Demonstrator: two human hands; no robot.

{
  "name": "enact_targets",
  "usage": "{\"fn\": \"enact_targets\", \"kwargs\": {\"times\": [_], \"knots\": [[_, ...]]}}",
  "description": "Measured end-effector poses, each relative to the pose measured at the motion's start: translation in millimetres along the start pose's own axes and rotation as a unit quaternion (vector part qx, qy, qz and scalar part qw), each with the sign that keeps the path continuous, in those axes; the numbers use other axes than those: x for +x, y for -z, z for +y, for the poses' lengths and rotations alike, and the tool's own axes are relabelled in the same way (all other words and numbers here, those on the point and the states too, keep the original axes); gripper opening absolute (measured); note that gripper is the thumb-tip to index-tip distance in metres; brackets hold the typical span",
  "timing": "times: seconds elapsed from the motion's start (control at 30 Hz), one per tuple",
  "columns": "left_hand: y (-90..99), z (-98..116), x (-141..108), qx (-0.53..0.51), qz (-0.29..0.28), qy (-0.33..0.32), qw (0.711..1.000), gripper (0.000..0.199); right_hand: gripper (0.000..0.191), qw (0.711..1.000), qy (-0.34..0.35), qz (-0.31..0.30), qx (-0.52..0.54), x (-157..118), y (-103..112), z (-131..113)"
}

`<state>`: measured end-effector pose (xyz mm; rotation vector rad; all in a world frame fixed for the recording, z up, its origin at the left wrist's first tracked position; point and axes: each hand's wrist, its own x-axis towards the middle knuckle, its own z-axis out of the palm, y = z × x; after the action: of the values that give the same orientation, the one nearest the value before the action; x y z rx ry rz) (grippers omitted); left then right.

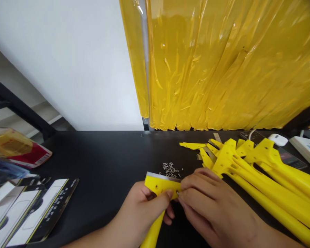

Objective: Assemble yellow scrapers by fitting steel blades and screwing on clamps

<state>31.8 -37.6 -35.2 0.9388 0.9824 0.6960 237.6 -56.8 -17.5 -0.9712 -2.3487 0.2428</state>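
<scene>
A yellow scraper (151, 183) with a grey blade along its top edge is held low in the middle of the view. My left hand (144, 206) grips it below the head, the thumb on its face near a hole. My right hand (209, 199) pinches a small metal screw (177, 193) at the right end of the scraper head. Just beyond the blade lies a loose pile of small screws and nuts (169, 168) on the black table (105, 155).
Several yellow scraper handles (268, 186) lie heaped on the right. Behind them are a white earbud case (278, 139) and a white box (307, 151). Printed cards (46, 210) and a red-yellow package (20, 148) lie left. Yellow plastic film (209, 69) hangs behind the table.
</scene>
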Motion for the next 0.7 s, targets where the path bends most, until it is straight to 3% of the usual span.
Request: {"fn": "enact_targets", "kwargs": {"times": [0.5,0.7], "knots": [[-2.8,1.5,-1.4,0.009,-0.006,-0.005,1.0,0.042,0.016,0.997,0.038,0.06,-0.024,-0.6,-8.3,2.6],[-1.9,1.0,0.0,-0.002,0.001,-0.006,1.0,0.043,0.018,0.998,0.035,0.041,-0.039,1.1,-2.4,-0.6]]}}
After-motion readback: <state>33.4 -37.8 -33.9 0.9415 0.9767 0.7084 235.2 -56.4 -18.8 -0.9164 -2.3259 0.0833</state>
